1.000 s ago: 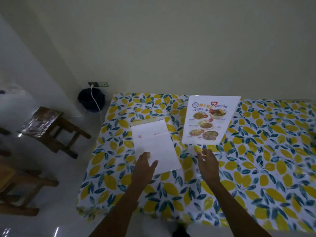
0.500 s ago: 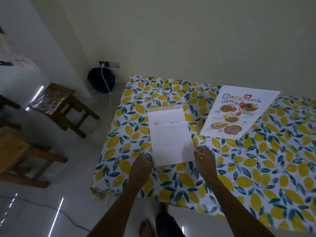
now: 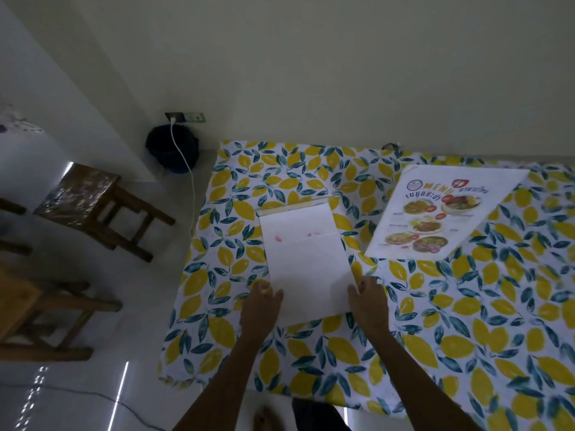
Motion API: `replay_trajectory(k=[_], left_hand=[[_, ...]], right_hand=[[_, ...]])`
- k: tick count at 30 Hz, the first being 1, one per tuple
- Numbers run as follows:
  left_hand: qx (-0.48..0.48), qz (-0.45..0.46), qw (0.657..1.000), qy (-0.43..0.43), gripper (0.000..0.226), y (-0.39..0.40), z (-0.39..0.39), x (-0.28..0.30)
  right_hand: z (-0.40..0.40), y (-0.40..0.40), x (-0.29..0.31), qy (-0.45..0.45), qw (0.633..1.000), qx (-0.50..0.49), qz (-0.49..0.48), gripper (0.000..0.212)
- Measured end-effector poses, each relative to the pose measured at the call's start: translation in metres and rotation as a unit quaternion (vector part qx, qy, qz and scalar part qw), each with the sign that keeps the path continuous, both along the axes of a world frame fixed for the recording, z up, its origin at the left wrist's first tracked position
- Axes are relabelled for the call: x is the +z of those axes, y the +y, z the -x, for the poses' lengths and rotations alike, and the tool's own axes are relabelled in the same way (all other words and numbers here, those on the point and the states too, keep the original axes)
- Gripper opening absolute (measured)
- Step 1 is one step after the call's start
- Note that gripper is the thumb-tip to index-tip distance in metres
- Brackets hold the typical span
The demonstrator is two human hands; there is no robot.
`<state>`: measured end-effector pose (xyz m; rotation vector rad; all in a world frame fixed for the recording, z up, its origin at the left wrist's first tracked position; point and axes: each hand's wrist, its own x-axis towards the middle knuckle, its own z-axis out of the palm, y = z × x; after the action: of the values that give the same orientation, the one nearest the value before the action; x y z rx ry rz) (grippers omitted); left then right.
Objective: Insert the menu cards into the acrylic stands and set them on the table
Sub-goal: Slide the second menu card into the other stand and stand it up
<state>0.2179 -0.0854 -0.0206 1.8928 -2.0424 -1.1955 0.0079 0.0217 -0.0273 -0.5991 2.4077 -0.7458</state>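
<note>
Left hand [image 3: 260,306] and right hand [image 3: 368,301]: each at near corner of white sheet [image 3: 306,259], fingers curled against its edges; actual grip cannot be told. Sheet flat on lemon-print tablecloth [image 3: 466,337]. Printed menu card [image 3: 435,219] lies apart, toward person's right.

no sleeves, both forearms bare, left hand [image 3: 261,309] and right hand [image 3: 368,301] with no rings, watch or gloves showing

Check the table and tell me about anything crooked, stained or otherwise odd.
The white sheet between the hands has faint pink smudges near its upper part. The printed menu lies flat and skewed at an angle to the table edge, not in any stand. Nothing looks spilled or torn.
</note>
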Motion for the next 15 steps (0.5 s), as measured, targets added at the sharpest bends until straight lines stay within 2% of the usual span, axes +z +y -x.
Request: replay_trajectory(k=[3, 5, 7, 10, 13, 15], left_hand=[[-0.008, 0.005, 1.0, -0.007, 0.032, -0.002, -0.01, -0.002], [-0.03, 0.03, 0.999, -0.008, 0.026, -0.006, -0.021, 0.003], [-0.023, 0.06, 0.998, 0.027, 0.028, -0.011, -0.035, 0.012], [-0.026, 0.112, 0.99, 0.086, 0.032, -0.014, -0.06, 0.033], [-0.02, 0.048, 0.988, 0.148, 0.027, -0.008, -0.083, 0.059], [-0.002, 0.011, 0.984, 0.179, 0.027, 0.0, -0.101, 0.064]], right_hand=[[-0.005, -0.001, 0.016, -0.049, 0.999, 0.006, -0.018, 0.018], [-0.012, 0.004, 0.02, -0.033, 0.998, 0.045, -0.025, 0.017], [-0.018, 0.013, 0.027, -0.01, 0.998, 0.062, -0.021, 0.023], [-0.035, 0.033, 0.046, 0.016, 0.997, 0.075, 0.031, 0.027], [-0.055, 0.053, 0.07, 0.032, 0.99, 0.101, 0.093, 0.028], [-0.066, 0.066, 0.08, 0.046, 0.986, 0.125, 0.097, 0.028]])
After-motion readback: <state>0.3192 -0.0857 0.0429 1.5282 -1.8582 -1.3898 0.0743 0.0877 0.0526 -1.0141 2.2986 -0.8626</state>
